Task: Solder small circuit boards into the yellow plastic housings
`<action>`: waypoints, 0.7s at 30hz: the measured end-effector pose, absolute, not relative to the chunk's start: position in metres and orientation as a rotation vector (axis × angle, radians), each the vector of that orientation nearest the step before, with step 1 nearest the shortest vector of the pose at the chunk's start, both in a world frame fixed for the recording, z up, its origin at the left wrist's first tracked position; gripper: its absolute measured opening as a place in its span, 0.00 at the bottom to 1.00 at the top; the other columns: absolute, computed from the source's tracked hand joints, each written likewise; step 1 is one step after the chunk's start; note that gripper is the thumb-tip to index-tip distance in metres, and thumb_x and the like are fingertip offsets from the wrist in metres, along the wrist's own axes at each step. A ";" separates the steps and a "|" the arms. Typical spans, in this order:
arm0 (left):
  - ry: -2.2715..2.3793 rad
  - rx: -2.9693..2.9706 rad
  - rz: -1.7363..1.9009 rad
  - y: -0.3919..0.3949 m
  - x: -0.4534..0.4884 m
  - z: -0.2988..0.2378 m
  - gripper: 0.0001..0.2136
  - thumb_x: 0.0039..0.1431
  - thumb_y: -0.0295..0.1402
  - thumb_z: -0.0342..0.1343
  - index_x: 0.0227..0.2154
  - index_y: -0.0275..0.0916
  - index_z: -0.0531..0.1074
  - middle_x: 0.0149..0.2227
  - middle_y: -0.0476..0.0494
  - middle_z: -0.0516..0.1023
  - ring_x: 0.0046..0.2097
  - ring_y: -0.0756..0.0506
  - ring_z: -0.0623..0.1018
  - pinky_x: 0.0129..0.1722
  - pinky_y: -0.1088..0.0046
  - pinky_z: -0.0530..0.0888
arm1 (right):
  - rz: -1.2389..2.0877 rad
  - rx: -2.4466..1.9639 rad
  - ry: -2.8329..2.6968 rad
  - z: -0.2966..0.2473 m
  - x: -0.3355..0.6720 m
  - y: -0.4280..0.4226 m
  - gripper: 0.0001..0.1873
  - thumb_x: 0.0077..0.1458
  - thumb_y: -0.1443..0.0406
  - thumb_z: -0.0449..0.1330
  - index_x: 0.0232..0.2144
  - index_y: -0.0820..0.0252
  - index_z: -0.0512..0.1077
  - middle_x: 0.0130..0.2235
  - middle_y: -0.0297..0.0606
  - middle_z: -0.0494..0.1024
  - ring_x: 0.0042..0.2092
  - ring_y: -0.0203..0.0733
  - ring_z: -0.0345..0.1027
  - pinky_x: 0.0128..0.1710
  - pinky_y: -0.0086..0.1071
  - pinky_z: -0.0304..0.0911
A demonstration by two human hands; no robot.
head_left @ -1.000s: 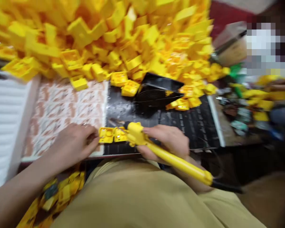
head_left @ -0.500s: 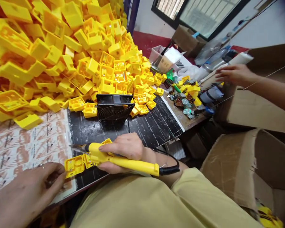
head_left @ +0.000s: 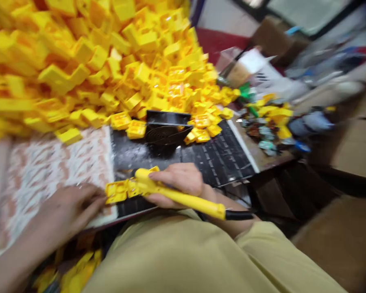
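Note:
My right hand (head_left: 179,183) is wrapped round a yellow soldering iron (head_left: 183,198) whose black cord end points right over my lap. Its tip rests near a small yellow plastic housing (head_left: 117,192) at the near edge of the black mat (head_left: 219,158). My left hand (head_left: 68,209) has its fingers closed on the left side of that housing, resting on the patterned sheet (head_left: 51,167). The picture is smeared by motion.
A huge heap of yellow plastic housings (head_left: 94,61) fills the back of the table. A small black fan (head_left: 167,130) stands at its foot. To the right lie small circuit boards and parts (head_left: 265,130), a clear tub (head_left: 240,69) and cardboard boxes (head_left: 354,146).
The view has swung back left and blurred. The other person's hand at the right is no longer seen. Both my hands stay on the housing and the iron.

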State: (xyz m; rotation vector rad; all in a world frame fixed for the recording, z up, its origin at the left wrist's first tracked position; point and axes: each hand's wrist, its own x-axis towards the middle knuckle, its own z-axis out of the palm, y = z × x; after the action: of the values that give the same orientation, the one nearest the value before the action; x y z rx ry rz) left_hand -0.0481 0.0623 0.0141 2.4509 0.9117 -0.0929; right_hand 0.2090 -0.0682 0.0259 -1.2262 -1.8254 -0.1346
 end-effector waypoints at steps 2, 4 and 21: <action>0.930 2.354 -0.071 0.055 -0.040 0.026 0.14 0.63 0.39 0.47 0.33 0.40 0.77 0.36 0.49 0.83 0.39 0.46 0.80 0.42 0.70 0.71 | -0.011 -1.258 -1.804 0.027 0.211 -0.077 0.15 0.58 0.58 0.63 0.45 0.60 0.71 0.32 0.34 0.80 0.30 0.32 0.74 0.31 0.24 0.69; 1.038 2.220 0.045 0.053 -0.036 0.027 0.12 0.60 0.38 0.51 0.32 0.37 0.77 0.30 0.48 0.81 0.33 0.49 0.79 0.36 0.75 0.71 | 0.087 -1.255 -1.746 0.024 0.215 -0.084 0.18 0.56 0.61 0.66 0.48 0.58 0.72 0.35 0.36 0.81 0.31 0.36 0.75 0.28 0.26 0.69; 1.142 2.507 -0.276 0.054 -0.017 0.024 0.11 0.56 0.31 0.51 0.35 0.39 0.79 0.29 0.45 0.81 0.34 0.44 0.79 0.32 0.71 0.67 | 0.265 -1.161 -1.995 0.019 0.213 -0.078 0.06 0.54 0.69 0.66 0.35 0.59 0.71 0.26 0.32 0.77 0.24 0.34 0.72 0.22 0.24 0.69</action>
State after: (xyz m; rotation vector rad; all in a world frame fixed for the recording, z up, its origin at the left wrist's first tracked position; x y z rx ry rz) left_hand -0.0173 0.0542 0.0243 2.5068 1.1419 -0.2765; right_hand 0.2129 -0.0776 0.0195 -1.1611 -1.9953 0.2648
